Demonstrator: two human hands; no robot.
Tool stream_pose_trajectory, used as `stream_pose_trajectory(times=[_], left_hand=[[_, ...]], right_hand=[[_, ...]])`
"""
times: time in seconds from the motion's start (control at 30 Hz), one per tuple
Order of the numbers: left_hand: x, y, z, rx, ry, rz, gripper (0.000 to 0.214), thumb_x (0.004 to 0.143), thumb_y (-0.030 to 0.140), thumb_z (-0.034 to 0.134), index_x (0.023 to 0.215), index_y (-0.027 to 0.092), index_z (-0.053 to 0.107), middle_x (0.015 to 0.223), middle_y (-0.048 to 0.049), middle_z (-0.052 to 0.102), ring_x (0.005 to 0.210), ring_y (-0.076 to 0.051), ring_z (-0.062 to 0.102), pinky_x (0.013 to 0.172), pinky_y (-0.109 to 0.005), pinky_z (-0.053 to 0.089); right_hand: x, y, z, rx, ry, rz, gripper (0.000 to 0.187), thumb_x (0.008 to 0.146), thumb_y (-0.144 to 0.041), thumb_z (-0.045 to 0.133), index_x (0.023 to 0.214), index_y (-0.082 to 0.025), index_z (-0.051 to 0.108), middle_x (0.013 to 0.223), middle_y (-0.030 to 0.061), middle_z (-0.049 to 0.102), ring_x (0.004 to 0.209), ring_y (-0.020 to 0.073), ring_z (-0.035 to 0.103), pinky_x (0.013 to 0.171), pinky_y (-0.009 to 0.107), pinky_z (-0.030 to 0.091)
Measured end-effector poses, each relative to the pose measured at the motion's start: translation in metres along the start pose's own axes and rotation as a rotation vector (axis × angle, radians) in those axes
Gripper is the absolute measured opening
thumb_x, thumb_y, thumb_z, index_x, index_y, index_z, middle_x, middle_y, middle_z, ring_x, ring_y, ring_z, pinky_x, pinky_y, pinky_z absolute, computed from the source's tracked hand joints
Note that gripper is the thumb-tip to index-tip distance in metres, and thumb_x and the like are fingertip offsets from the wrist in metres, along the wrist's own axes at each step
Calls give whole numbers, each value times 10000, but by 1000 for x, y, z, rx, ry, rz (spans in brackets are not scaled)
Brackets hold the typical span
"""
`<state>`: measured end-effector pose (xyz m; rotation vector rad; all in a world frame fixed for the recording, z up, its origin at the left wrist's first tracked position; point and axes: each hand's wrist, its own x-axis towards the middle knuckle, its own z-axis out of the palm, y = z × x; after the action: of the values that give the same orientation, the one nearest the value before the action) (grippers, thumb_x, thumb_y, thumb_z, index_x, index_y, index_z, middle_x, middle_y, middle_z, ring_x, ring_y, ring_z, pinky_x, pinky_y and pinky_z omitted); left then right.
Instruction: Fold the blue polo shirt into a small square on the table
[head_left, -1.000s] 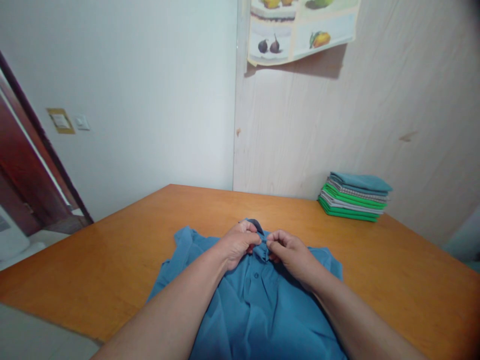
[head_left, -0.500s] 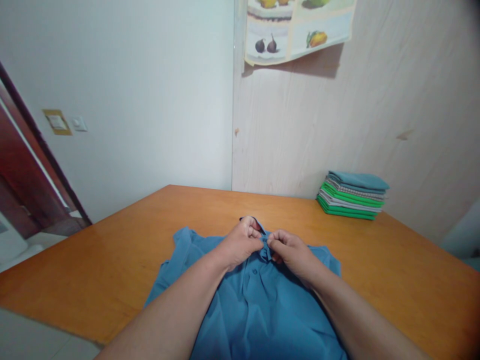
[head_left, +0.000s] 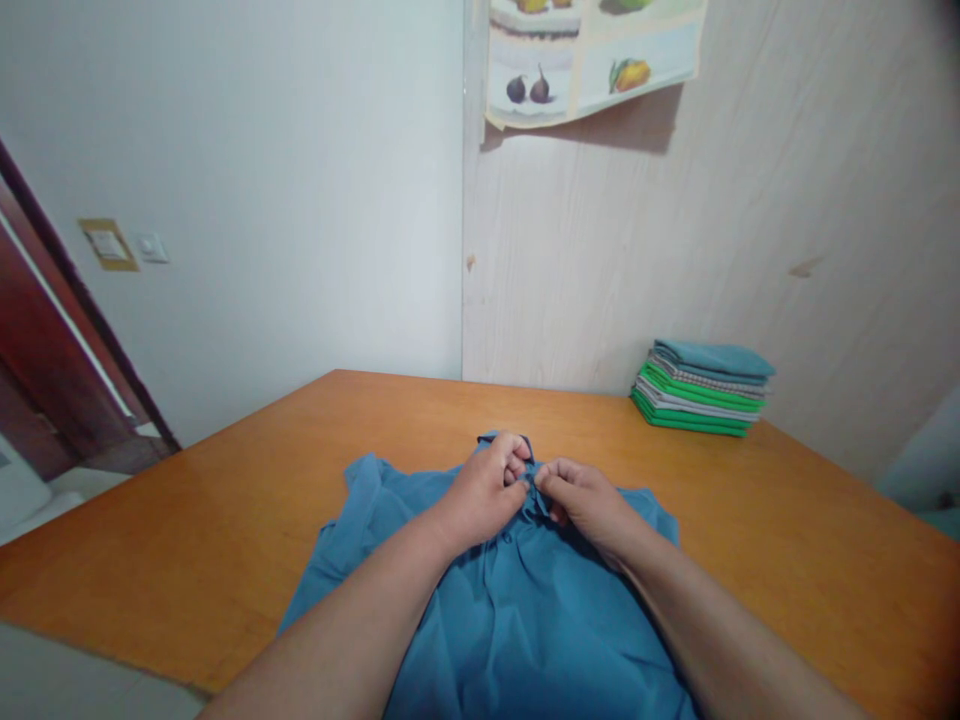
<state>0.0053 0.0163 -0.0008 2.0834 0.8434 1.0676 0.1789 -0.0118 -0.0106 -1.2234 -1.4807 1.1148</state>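
Observation:
A blue polo shirt (head_left: 517, 620) lies front up on the orange wooden table (head_left: 787, 560), its collar pointing away from me. My left hand (head_left: 484, 490) and my right hand (head_left: 581, 500) meet at the collar, each pinching the cloth of the button placket just below it. Both hands have their fingers closed on the fabric. The shirt's left sleeve (head_left: 360, 490) spreads out to the side, while its lower part runs under my forearms and out of view.
A neat stack of folded clothes (head_left: 701, 387), green, grey and blue, stands at the table's far right against a pale wood panel. A fruit poster (head_left: 592, 55) hangs above. A dark red door frame (head_left: 45, 340) is at the left.
My left hand has shifted slightly and its fingers have curled further over the placket, hiding the button below the collar. The view has drifted a little; the shirt stays put.

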Motion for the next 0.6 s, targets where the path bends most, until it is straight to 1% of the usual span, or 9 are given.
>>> stream_pose_trajectory(times=[0.13, 0.27, 0.37, 0.47, 0.6], left_hand=[[0, 1, 1, -21, 8, 1, 300, 764, 43, 545, 1019, 197, 512, 820, 17, 556, 731, -121, 517, 670, -251, 417], [1, -5, 4, -187, 13, -75, 302, 746, 48, 543, 1000, 202, 488, 787, 35, 537, 672, -107, 499, 600, -227, 382], [3, -9, 4, -272, 27, -150, 252, 765, 81, 537, 978, 204, 483, 716, 59, 508, 587, -95, 462, 539, -217, 336], [5, -11, 4, -264, 75, -193, 159, 804, 131, 534, 943, 201, 502, 657, 70, 486, 540, -87, 430, 514, -211, 306], [6, -13, 2, -257, 128, -212, 115, 798, 149, 534, 899, 203, 515, 629, 73, 481, 523, -89, 423, 498, -211, 294]], right_hand=[[-1, -2, 0, 8, 4, 26, 282, 858, -449, 599, 742, -195, 567, 559, -50, 523, 491, 99, 456, 496, 238, 328], [-1, -2, 2, 51, 16, 37, 291, 846, -474, 603, 754, -200, 564, 561, -52, 525, 494, 104, 466, 497, 237, 344], [-1, -2, 3, 38, 47, 25, 294, 843, -485, 603, 766, -202, 574, 580, -44, 544, 523, 111, 491, 521, 238, 366], [1, -1, 4, 1, 102, 0, 299, 853, -495, 586, 767, -208, 577, 586, -31, 565, 542, 125, 505, 541, 247, 379], [2, 2, 3, -43, 140, -47, 311, 874, -504, 558, 760, -215, 574, 594, -20, 577, 557, 139, 514, 554, 261, 388]])
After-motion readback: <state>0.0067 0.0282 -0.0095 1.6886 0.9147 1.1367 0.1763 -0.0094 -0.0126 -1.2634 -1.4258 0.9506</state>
